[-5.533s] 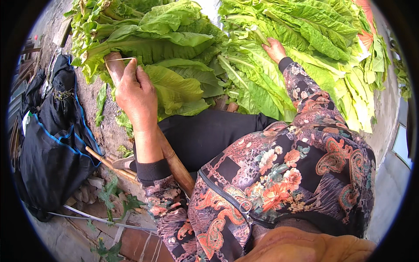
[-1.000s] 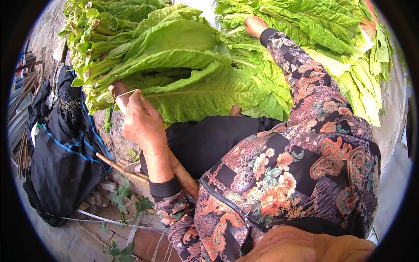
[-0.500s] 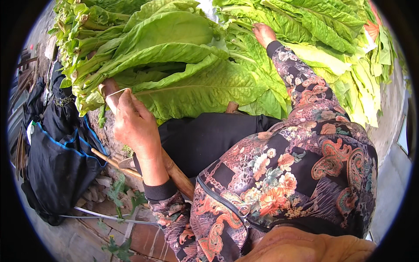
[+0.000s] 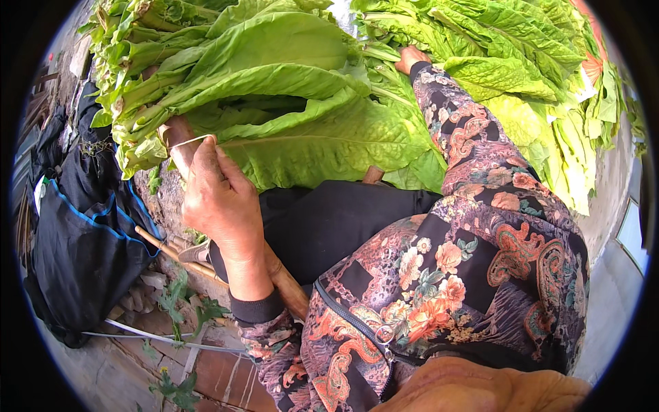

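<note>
My left hand (image 4: 223,199) is closed, with a thin pale string (image 4: 191,141) pinched between thumb and forefinger. The string runs taut to a wooden pole (image 4: 285,283), which passes under that hand towards the stalk ends of a thick row of large green leaves (image 4: 295,141). My right hand (image 4: 410,59) reaches far forward to the stalk ends of a second heap of broad green leaves (image 4: 494,44). Its fingers look curled there; the fingertips are hidden among the stalks, so what they grip cannot be made out.
Black cloth with blue edging (image 4: 89,254) hangs at the left. Thin bamboo sticks (image 4: 182,255) lie beside it. A leafy weed (image 4: 177,391) grows by brown floor tiles (image 4: 237,374) at the lower left. A short wooden stub (image 4: 373,175) stands out beside my black-clad lap.
My right hand has shifted slightly forward and left, deeper against the leaf stalks. The left hand still pinches the string, in nearly the same place. The view has moved a little.
</note>
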Demonstrator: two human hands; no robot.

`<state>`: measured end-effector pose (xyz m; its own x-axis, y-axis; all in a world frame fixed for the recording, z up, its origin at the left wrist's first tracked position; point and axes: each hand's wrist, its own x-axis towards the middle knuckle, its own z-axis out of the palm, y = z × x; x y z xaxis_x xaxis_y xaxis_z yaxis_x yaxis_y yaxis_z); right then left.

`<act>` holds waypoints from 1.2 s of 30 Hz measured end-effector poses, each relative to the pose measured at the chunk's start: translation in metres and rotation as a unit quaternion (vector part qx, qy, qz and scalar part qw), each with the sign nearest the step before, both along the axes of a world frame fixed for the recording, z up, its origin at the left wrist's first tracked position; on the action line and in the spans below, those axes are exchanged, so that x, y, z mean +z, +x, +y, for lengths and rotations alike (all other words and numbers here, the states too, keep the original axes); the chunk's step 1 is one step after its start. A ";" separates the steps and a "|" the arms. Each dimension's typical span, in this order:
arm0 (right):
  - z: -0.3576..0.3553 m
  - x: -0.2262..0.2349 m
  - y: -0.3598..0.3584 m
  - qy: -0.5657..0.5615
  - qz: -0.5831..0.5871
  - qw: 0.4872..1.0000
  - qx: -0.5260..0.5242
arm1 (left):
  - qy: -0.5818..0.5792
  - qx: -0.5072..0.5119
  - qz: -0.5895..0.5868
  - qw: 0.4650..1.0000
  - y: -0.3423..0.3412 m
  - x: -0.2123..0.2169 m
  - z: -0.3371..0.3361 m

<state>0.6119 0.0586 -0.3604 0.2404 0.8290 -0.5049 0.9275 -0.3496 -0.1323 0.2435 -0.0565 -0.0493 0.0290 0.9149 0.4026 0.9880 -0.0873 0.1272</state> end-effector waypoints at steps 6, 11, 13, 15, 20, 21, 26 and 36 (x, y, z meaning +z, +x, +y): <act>-0.026 0.119 -0.018 0.153 0.364 0.917 0.054 | -0.068 0.018 -0.176 0.982 -0.005 0.014 -0.012; -0.111 0.286 -0.134 0.144 0.582 0.790 0.127 | -0.183 -0.055 -0.405 0.894 -0.029 0.027 -0.039; -0.130 0.311 -0.166 0.112 0.627 0.748 0.188 | -0.167 -0.115 -0.405 0.891 -0.033 0.029 -0.041; -0.139 0.323 -0.188 0.117 0.627 0.716 0.284 | -0.148 -0.185 -0.459 0.856 -0.043 0.022 -0.044; -0.130 0.337 -0.198 0.053 0.683 0.681 0.257 | -0.202 -0.207 -0.686 0.667 -0.048 0.031 -0.061; -0.122 0.349 -0.192 0.129 0.602 0.744 0.258 | -0.179 -0.220 -0.672 0.684 -0.045 0.030 -0.058; -0.143 0.387 -0.175 0.494 0.099 0.767 0.397 | 0.008 -0.028 -0.421 0.907 -0.035 0.007 -0.048; -0.157 0.303 -0.216 0.080 0.421 0.826 0.367 | -0.062 -0.062 -0.507 0.858 -0.043 0.038 -0.083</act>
